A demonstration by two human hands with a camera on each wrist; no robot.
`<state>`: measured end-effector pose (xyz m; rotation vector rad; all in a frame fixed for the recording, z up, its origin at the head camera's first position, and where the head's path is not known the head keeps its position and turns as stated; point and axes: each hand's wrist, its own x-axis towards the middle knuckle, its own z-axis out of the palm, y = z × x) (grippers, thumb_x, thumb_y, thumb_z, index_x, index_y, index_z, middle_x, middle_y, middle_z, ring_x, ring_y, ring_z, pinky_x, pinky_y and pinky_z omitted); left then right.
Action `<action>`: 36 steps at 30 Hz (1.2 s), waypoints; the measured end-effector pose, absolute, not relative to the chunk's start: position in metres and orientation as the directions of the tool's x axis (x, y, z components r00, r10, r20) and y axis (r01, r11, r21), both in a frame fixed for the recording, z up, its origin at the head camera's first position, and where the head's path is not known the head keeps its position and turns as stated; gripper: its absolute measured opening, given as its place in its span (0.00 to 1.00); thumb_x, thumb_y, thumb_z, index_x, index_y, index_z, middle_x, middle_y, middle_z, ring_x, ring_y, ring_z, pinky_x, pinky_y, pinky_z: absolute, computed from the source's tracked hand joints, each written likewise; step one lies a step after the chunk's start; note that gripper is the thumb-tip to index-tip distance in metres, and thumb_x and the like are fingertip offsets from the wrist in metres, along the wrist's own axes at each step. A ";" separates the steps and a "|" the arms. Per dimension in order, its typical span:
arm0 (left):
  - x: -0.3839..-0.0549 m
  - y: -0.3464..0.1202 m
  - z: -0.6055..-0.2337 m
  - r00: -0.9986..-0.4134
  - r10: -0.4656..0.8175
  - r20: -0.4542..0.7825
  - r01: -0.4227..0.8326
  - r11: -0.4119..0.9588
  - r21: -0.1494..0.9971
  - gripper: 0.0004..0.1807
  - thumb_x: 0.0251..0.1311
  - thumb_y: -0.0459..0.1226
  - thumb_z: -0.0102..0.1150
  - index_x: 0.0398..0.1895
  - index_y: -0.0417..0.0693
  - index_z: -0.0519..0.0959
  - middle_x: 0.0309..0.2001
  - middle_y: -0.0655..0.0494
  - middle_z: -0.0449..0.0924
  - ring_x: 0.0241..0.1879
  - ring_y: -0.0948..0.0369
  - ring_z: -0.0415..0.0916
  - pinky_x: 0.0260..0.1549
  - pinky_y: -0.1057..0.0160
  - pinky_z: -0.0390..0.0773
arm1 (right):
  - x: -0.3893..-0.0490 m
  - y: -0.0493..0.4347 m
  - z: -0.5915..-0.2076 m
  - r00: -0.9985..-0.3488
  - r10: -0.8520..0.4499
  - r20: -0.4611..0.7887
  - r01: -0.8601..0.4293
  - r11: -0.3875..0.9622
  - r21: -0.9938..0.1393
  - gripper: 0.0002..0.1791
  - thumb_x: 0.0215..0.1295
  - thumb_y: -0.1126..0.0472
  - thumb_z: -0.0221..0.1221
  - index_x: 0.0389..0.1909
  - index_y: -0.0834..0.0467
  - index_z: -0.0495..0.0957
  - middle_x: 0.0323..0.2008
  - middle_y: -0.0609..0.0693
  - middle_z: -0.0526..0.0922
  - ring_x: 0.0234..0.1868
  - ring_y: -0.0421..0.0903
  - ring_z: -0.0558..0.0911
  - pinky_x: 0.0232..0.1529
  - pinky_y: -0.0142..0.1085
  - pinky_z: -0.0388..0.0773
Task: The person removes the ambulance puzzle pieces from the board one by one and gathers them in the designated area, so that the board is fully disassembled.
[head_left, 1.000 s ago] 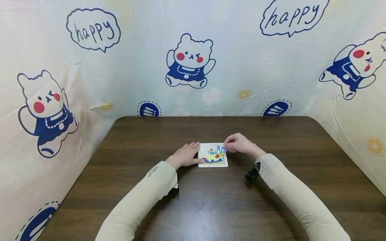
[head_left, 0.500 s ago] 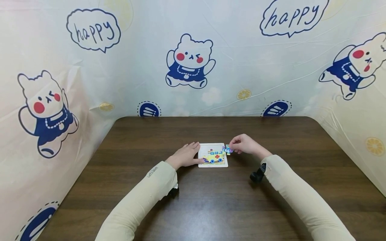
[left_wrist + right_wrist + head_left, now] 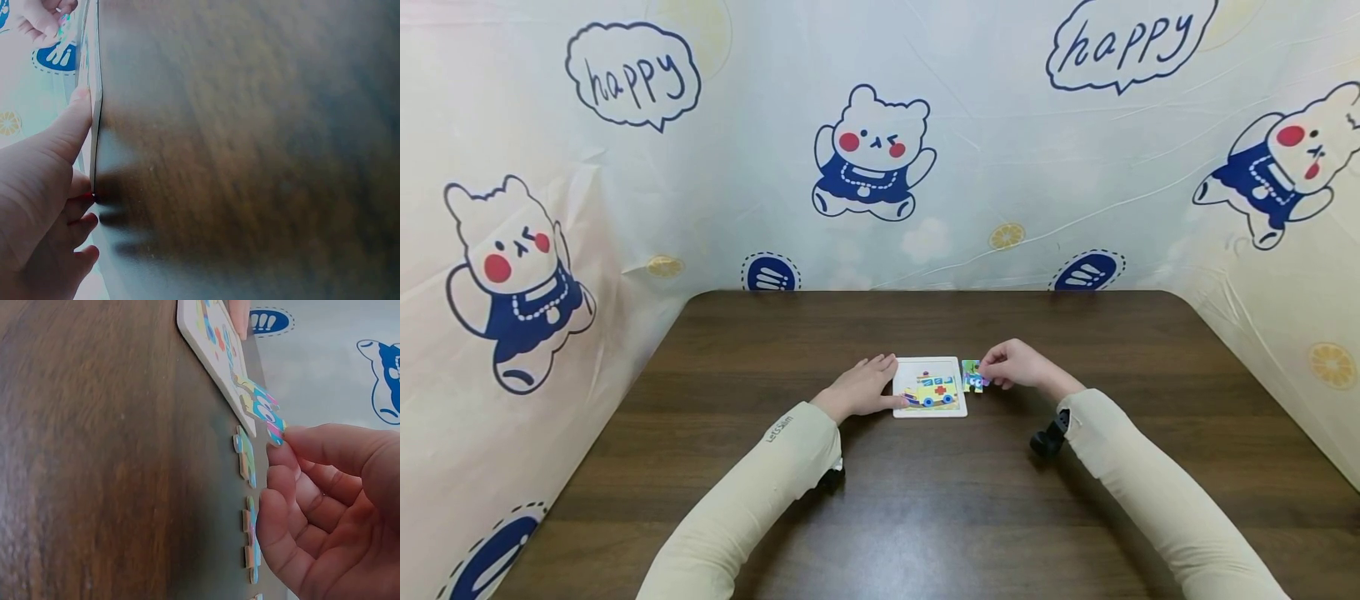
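Note:
A white-framed jigsaw puzzle board [image 3: 929, 412] lies on the table, its lower part filled with a yellow ambulance picture and its upper part bare white. My left hand [image 3: 865, 387] rests at the board's left side with the fingers extended; in the left wrist view the thumb [image 3: 74, 122] lies along the edge. Just right of the board, my right hand [image 3: 1017, 365] pinches a colourful puzzle piece [image 3: 270, 415] between thumb and index finger. This piece, blue, yellow and pink, is tilted above the table and overlaps the board's corner in the right wrist view.
Loose puzzle pieces lie on the table beside the board, among them one piece [image 3: 245, 456] near its edge and another [image 3: 251, 534] under the right hand. The brown wooden table [image 3: 895, 500] meets a printed curtain [image 3: 737, 192] behind.
My right hand has drawn the pinched puzzle piece rightward, from over the board's upper right to beside its right edge. The left hand has stayed put.

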<state>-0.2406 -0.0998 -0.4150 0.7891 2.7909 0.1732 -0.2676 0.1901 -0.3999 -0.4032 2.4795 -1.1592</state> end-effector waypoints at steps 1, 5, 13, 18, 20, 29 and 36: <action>-0.240 -0.100 -0.415 -0.827 0.528 -0.193 0.501 0.848 0.176 0.45 0.60 0.60 0.48 0.70 0.38 0.52 0.70 0.47 0.48 0.69 0.54 0.44 0.64 0.55 0.46 | -0.268 0.191 -0.400 -0.888 -0.405 -0.215 -0.098 0.626 -0.774 0.07 0.62 0.64 0.58 0.33 0.66 0.81 0.24 0.51 0.78 0.25 0.45 0.74 0.26 0.35 0.76; -0.240 -0.100 -0.415 -0.826 0.528 -0.195 0.500 0.847 0.178 0.45 0.60 0.59 0.48 0.70 0.39 0.51 0.70 0.47 0.48 0.69 0.54 0.44 0.64 0.55 0.46 | -0.268 0.194 -0.403 -0.884 -0.403 -0.236 -0.087 0.638 -0.765 0.08 0.62 0.64 0.57 0.33 0.66 0.81 0.24 0.51 0.78 0.25 0.45 0.74 0.26 0.35 0.76; -0.241 -0.100 -0.415 -0.824 0.533 -0.191 0.507 0.845 0.171 0.45 0.60 0.60 0.48 0.70 0.38 0.52 0.70 0.47 0.48 0.69 0.53 0.44 0.64 0.54 0.47 | -0.270 0.195 -0.406 -0.884 -0.398 -0.246 -0.084 0.653 -0.753 0.07 0.62 0.65 0.57 0.31 0.66 0.81 0.22 0.50 0.77 0.22 0.44 0.73 0.25 0.35 0.76; -0.241 -0.100 -0.416 -0.825 0.530 -0.195 0.504 0.847 0.170 0.45 0.60 0.60 0.47 0.70 0.39 0.51 0.70 0.47 0.48 0.69 0.54 0.44 0.64 0.55 0.47 | -0.269 0.193 -0.406 -0.888 -0.391 -0.244 -0.106 0.689 -0.717 0.07 0.61 0.65 0.58 0.30 0.65 0.82 0.21 0.50 0.76 0.21 0.43 0.73 0.24 0.35 0.76; -0.241 -0.100 -0.415 -0.825 0.530 -0.195 0.503 0.847 0.171 0.45 0.60 0.60 0.47 0.70 0.38 0.51 0.70 0.47 0.48 0.69 0.53 0.44 0.64 0.54 0.47 | -0.270 0.192 -0.406 -0.889 -0.387 -0.246 -0.112 0.704 -0.702 0.07 0.61 0.65 0.58 0.30 0.64 0.82 0.21 0.50 0.76 0.20 0.43 0.73 0.24 0.34 0.76; -0.240 -0.100 -0.414 -0.824 0.531 -0.196 0.504 0.846 0.173 0.45 0.60 0.60 0.47 0.70 0.39 0.51 0.70 0.47 0.48 0.69 0.54 0.44 0.64 0.54 0.47 | -0.270 0.188 -0.405 -0.894 -0.382 -0.236 -0.141 0.738 -0.660 0.07 0.61 0.65 0.59 0.29 0.63 0.82 0.21 0.50 0.77 0.20 0.44 0.73 0.24 0.34 0.76; -0.241 -0.100 -0.415 -0.826 0.526 -0.201 0.498 0.849 0.176 0.45 0.60 0.60 0.47 0.70 0.39 0.52 0.70 0.47 0.48 0.69 0.54 0.44 0.64 0.55 0.47 | -0.269 0.186 -0.405 -0.898 -0.372 -0.234 -0.136 0.741 -0.657 0.06 0.61 0.65 0.59 0.29 0.64 0.82 0.21 0.50 0.77 0.20 0.44 0.73 0.23 0.34 0.76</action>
